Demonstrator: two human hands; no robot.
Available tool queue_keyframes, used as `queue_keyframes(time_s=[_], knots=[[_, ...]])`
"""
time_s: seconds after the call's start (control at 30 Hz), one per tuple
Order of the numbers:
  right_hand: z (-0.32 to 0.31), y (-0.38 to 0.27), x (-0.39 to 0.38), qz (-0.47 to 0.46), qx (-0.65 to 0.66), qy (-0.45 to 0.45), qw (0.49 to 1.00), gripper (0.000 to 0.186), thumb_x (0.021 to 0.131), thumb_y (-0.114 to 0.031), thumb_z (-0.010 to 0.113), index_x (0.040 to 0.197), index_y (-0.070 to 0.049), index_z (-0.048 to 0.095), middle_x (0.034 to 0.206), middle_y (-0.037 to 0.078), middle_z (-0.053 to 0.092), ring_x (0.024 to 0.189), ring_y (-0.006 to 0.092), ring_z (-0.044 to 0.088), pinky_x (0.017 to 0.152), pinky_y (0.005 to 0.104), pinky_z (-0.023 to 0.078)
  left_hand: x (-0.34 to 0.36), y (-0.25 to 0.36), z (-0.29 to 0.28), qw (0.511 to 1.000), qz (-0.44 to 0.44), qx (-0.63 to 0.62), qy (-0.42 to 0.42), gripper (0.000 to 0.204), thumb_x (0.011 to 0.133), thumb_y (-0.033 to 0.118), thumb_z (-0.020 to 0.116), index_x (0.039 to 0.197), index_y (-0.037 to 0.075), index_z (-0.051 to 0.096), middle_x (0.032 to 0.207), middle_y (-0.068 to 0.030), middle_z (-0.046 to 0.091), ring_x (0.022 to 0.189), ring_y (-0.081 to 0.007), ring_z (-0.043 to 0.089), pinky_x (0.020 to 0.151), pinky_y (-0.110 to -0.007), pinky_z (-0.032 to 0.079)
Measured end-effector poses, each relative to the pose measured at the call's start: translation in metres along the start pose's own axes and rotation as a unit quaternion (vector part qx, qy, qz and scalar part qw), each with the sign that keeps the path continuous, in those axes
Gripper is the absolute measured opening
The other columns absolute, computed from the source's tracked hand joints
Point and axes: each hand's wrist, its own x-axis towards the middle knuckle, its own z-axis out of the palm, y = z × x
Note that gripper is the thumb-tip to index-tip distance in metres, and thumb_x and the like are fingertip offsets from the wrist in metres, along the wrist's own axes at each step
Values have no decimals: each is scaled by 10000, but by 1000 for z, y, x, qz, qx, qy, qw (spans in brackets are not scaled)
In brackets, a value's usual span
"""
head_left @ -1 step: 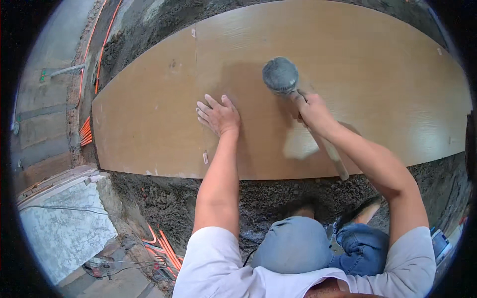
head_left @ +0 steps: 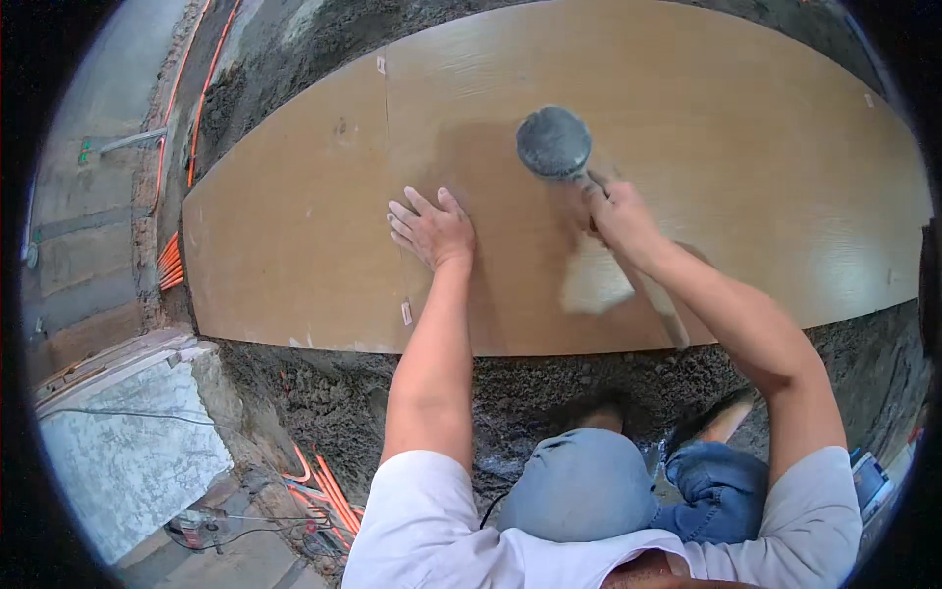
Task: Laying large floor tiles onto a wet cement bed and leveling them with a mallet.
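Observation:
My right hand (head_left: 620,218) grips the light wooden handle of a rubber mallet (head_left: 553,143) close to its round, grey, dusty head. The handle slants down to the right, past my wrist. Its head hangs over a large, glossy tan floor tile (head_left: 746,147); the gap between them is hard to judge. To the left, my left hand (head_left: 439,234) lies flat on the same tile, fingers spread and dusty. Beyond that hand, a thin seam parts this tile from another tan tile (head_left: 285,216).
Dark, crumbly mortar (head_left: 334,388) borders the tiles in front and behind. Orange conduits (head_left: 329,491) stick up at the lower left, near a pale slab (head_left: 137,442) and a power tool with a cord (head_left: 196,528). My bent knees (head_left: 579,486) are close to the tile's near edge.
The mallet head has shifted slightly up in the view and looks a little larger. My right hand has moved with it. My left hand keeps its place on the tile.

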Motion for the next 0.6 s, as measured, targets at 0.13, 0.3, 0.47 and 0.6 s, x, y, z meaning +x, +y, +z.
queue_keyframes(time_s=[0.13,0.3,0.47,0.6], knots=[[8,-5,6,-40,5,48,998,368,917,-323,449,1012,4,591,760,250,591,754,388,592,697,443,460,1,-6,1,1000,-1,-6,10,627,918,453,413,1395,50,352,1449,-266,272,1349,-395,252,1114,-498,153],[6,-3,7,-101,-11,61,993,402,912,-346,463,882,26,612,647,201,600,633,320,616,619,436,468,4,-7,5,1000,-2,0,14,625,912,454,420,1388,54,362,1453,-261,271,1351,-394,252,1108,-512,156],[7,-10,27,17,39,11,999,440,912,-363,467,795,36,609,595,176,585,578,294,602,582,423,458,6,-8,8,1000,4,-12,28,632,914,462,414,1397,59,348,1447,-261,282,1353,-395,248,1104,-527,154],[9,-48,50,-58,131,75,987,364,938,-334,472,861,11,557,577,46,499,464,128,474,428,304,383,4,-8,7,1000,-8,-5,-7,637,929,471,386,1417,71,305,1462,-258,247,1365,-391,221,1110,-521,141]])
